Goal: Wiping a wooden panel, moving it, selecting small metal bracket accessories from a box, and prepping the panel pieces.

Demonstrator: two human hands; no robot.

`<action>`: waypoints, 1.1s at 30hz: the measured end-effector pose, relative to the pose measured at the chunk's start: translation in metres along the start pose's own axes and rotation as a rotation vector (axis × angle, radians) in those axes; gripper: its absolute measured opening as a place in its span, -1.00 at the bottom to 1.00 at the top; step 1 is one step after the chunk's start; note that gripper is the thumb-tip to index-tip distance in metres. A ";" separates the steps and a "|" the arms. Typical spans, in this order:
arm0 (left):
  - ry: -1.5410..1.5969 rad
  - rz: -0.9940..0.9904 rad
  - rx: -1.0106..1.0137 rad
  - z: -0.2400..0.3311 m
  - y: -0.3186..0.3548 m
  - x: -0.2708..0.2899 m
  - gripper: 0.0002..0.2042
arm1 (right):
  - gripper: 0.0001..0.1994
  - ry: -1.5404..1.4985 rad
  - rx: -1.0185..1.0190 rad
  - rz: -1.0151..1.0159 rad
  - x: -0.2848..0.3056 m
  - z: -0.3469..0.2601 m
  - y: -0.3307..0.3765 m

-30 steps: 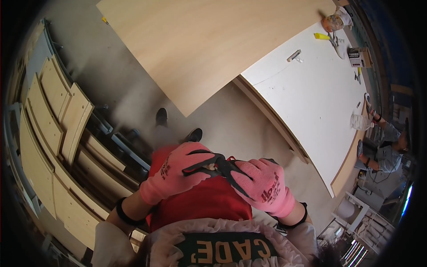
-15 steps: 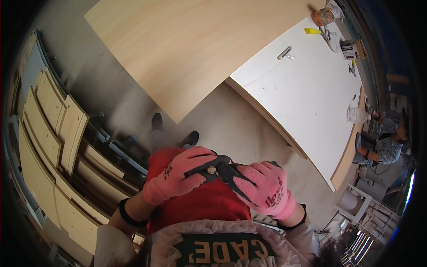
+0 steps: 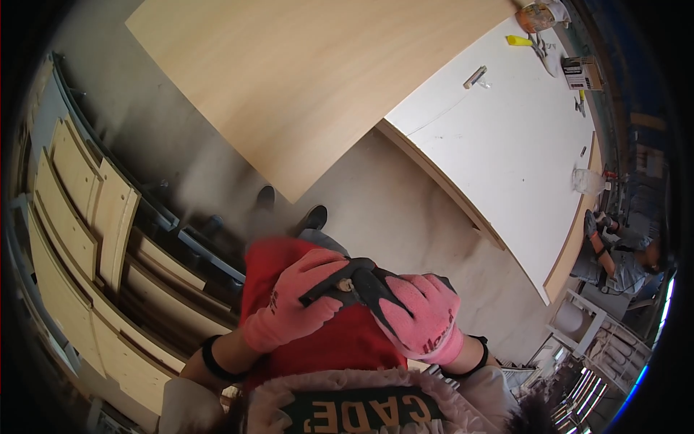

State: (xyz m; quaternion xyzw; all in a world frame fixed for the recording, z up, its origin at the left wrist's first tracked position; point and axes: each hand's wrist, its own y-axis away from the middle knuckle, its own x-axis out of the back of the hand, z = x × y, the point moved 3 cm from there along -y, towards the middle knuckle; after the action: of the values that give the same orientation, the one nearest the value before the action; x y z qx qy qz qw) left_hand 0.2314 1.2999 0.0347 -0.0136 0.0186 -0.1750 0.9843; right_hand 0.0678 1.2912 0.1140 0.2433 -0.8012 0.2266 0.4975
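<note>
At the far left, pale wooden panels (image 3: 79, 217) stood stacked on edge in a rack (image 3: 181, 231), sorted upright so each could be pulled out singly. Just right of them, close to my chest, my left hand (image 3: 293, 307) in its pink glove had its grip curled and pressed around a small pale piece (image 3: 343, 284), thumb and fingers pinching it from the left side. I held it up at waist height, over my red apron (image 3: 340, 340), likely so I could see it from above while both hands worked it. My right hand (image 3: 416, 318), gloved the same, met it from the right, dark-coated fingertips (image 3: 372, 286) closed onto the same piece; the 2 grips touched there. What the piece was, I could not tell, as the gloves hid most of it. Beyond my hands lay a large bare plywood sheet (image 3: 303, 79), and to its right the white worktop (image 3: 506, 145) carrying small tools (image 3: 538, 43) and a box (image 3: 580, 72) at its far edge, well apart from me. At the far right another person (image 3: 622, 253) sat low beside the worktop.
</note>
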 end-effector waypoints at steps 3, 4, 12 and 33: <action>0.070 -0.011 0.029 -0.008 -0.001 0.012 -0.58 | -0.68 -0.086 -0.028 0.003 -0.015 0.002 -0.002; 0.070 -0.019 0.031 -0.009 -0.001 0.017 -0.58 | -0.68 -0.087 -0.036 0.006 -0.021 0.003 -0.003; 0.056 0.068 0.474 -0.066 -0.002 0.062 -0.49 | -0.60 -1.071 -0.844 0.095 -0.141 0.026 0.007; -0.190 -0.250 0.372 -0.116 -0.039 0.085 -0.58 | -0.49 -1.443 -1.116 0.320 -0.201 0.020 -0.016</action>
State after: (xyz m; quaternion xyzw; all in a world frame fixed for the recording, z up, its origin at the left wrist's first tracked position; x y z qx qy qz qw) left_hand 0.2934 1.2319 -0.0822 0.1492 -0.1084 -0.2938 0.9379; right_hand 0.1416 1.2994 -0.0740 -0.0629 -0.9342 -0.3322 -0.1140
